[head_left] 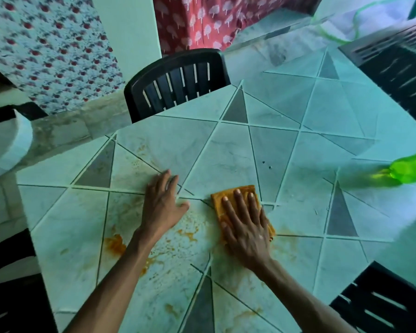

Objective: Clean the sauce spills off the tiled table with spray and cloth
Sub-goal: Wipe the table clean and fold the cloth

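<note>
Single head-worn wide-angle view, looking steeply down and forward, close over the tiled table (298, 111)

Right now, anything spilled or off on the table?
Yes: orange sauce smeared on the table, thickest in a blob at near left. The cloth under the right hand sits right of it.

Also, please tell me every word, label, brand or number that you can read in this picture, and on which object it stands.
No text can be read anywhere in this view.
Green spray bottle: blurred at the frame edge, no label can be made out.
Orange cloth under the right hand: no writing shows.
Hanging fabrics: printed patterns only, no letters.
</note>
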Tool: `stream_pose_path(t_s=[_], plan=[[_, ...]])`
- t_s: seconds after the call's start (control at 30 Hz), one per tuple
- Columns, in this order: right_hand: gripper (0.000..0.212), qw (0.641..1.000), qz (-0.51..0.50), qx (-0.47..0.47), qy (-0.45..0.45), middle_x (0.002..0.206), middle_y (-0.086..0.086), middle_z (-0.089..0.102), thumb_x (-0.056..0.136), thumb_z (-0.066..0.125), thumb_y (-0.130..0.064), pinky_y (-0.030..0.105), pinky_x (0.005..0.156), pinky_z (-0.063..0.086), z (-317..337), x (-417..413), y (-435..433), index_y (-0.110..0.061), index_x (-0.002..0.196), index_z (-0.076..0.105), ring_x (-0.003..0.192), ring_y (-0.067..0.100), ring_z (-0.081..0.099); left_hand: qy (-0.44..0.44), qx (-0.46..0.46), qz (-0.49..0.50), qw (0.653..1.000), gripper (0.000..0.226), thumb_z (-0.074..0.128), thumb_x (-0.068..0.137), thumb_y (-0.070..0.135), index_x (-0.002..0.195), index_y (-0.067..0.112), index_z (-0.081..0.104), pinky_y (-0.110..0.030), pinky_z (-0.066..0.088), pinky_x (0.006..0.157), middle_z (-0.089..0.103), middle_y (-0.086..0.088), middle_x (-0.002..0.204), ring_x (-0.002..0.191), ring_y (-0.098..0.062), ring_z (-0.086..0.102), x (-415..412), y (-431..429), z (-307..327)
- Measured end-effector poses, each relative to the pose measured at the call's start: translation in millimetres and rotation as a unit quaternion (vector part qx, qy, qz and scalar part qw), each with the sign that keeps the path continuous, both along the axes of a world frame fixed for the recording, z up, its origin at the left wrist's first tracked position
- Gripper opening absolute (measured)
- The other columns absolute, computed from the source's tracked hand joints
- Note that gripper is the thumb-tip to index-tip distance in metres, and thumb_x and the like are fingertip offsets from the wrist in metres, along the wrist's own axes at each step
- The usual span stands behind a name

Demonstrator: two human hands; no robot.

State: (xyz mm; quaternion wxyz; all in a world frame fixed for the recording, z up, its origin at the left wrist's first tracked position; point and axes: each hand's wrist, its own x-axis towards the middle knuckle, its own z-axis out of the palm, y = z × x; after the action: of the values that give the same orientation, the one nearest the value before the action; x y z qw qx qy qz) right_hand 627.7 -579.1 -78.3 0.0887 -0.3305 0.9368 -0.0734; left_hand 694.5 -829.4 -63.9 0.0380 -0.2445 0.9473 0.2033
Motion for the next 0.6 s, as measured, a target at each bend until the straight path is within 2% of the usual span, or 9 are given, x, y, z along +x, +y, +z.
stream_pose_path(t_s=[0.1,0.2,0.37,0.47,0.6], plan=[[0.059,0.998,0.061,-0.024,-0.010,0.169,-0.005,0.005,0.103,0.028,-0.057,0.053,0.122,0.011,-1,10,-26,-0.043,0.158,0.015,0.156,0.028,-0.003,-0.047,0.012,-0.010,0.999,0.097,0.070,0.083,0.049,0.157,0.018,0.016,-0.046,0.015,0.121,0.000,-0.004,0.166,0.152,-0.028,0.004,11,-1,0],[0.058,0.994,0.107,-0.019,0.003,0.169,-0.006,0.009,0.102,0.025,-0.059,0.055,0.122,0.011,-7,-44,-52,-0.043,0.158,0.018,0.156,0.027,-0.002,-0.087,0.035,-0.024,0.995,0.102,0.066,0.086,0.051,0.158,0.025,-0.001,-0.046,0.008,0.123,-0.017,0.003,0.164,0.152,-0.023,-0.010,13,-5,1],[0.063,1.000,0.005,0.001,0.013,0.169,-0.010,0.009,0.097,0.016,-0.066,0.055,0.121,0.017,-6,-133,-28,-0.046,0.157,0.016,0.156,0.023,0.003,-0.099,0.022,-0.025,0.995,0.103,0.065,0.088,0.050,0.157,0.026,-0.009,-0.046,0.002,0.123,-0.024,0.003,0.162,0.151,-0.022,-0.017,15,-4,-2],[0.062,1.000,-0.018,-0.011,0.013,0.169,-0.009,0.004,0.100,0.020,-0.063,0.052,0.121,0.020,-3,-108,25,-0.044,0.158,0.013,0.156,0.023,0.000,-0.118,0.030,-0.020,0.992,0.103,0.065,0.089,0.048,0.155,0.030,-0.012,-0.047,-0.003,0.122,-0.028,0.005,0.160,0.149,-0.019,-0.022,14,-3,1],[0.062,1.000,0.015,0.000,-0.016,0.170,-0.006,-0.001,0.102,0.024,-0.059,0.053,0.121,0.018,3,0,68,-0.040,0.159,0.011,0.156,0.025,-0.005,-0.103,0.017,-0.004,0.995,0.104,0.069,0.087,0.045,0.156,0.031,-0.008,-0.048,-0.003,0.121,-0.023,0.004,0.162,0.150,-0.021,-0.019,13,3,-1]])
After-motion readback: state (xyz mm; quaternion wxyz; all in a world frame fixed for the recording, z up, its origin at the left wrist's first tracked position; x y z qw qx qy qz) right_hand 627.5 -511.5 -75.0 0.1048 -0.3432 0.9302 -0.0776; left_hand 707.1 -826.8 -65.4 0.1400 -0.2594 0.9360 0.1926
